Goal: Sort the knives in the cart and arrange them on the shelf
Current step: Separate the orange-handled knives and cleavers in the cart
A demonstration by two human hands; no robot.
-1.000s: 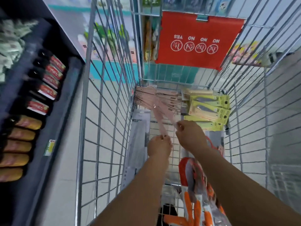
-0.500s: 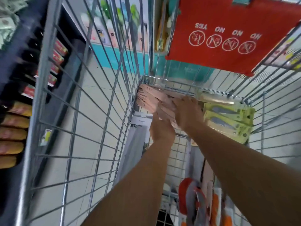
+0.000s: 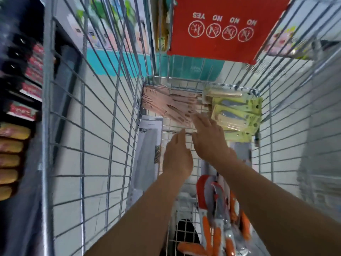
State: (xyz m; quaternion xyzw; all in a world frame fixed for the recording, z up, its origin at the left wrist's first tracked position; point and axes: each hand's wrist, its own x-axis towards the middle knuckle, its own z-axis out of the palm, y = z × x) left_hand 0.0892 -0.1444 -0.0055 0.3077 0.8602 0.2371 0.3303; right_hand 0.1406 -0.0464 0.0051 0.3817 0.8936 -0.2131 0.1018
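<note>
Pink knife packs (image 3: 171, 103) lie fanned at cart (image 3: 201, 84) far-left corner, green packs (image 3: 238, 111) at far-right. L hand (image 3: 178, 156) and R hand (image 3: 208, 137) both empty, fingers straight; R fingertips at pink stack edge. Packs likely light, stiffish, slick; grip by card edges, several together.

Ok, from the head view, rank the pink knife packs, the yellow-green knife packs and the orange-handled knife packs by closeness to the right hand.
1. pink knife packs: far-left corner of the cart, right at the right hand fingertips.
2. yellow-green knife packs: far-right corner, just beyond the hand.
3. orange-handled knife packs: near end, under the right forearm.
</note>
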